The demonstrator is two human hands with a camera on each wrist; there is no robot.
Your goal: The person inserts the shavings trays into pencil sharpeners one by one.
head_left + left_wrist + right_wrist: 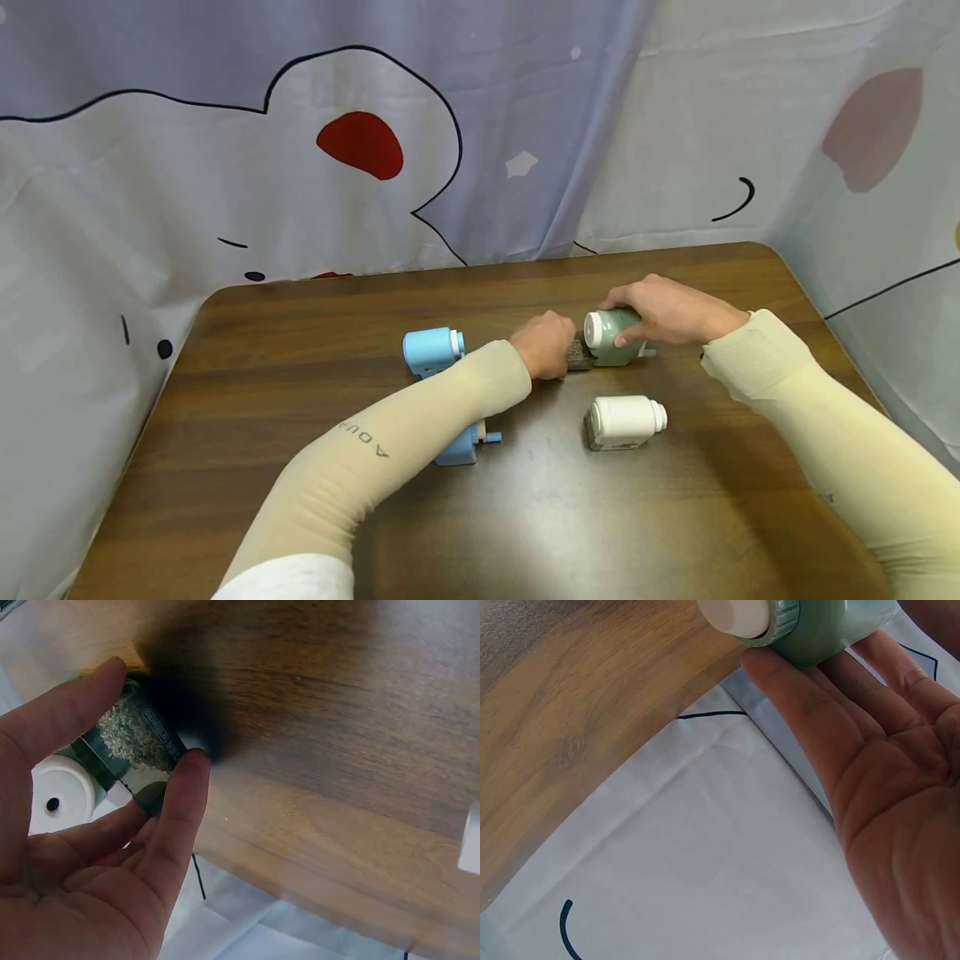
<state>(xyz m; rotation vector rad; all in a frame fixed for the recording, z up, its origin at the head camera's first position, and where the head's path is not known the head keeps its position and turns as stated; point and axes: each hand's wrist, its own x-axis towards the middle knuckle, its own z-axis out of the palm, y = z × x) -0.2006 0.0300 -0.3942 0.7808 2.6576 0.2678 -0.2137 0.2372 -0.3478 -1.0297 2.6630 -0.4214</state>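
My left hand (543,345) pinches a small dark box (579,353) between thumb and fingertips, close over the table. In the left wrist view, pale clustered plants and lettering are printed on that box (139,735). Just right of it, my right hand (671,308) grips a green item (619,321) that looks like a hand-crank pencil sharpener. A short green peg (647,352) sticks out at its right end. Its round white face (60,799) has a dark hole. In the right wrist view, fingers (795,705) lie along the green body (821,634).
A similar white item (624,419) lies nearer me on the brown wooden table (570,517). Left of my left hand is a light blue one (431,348). Another blue one (457,452), with a peg, is partly hidden behind my left sleeve. A printed curtain (510,125) hangs behind.
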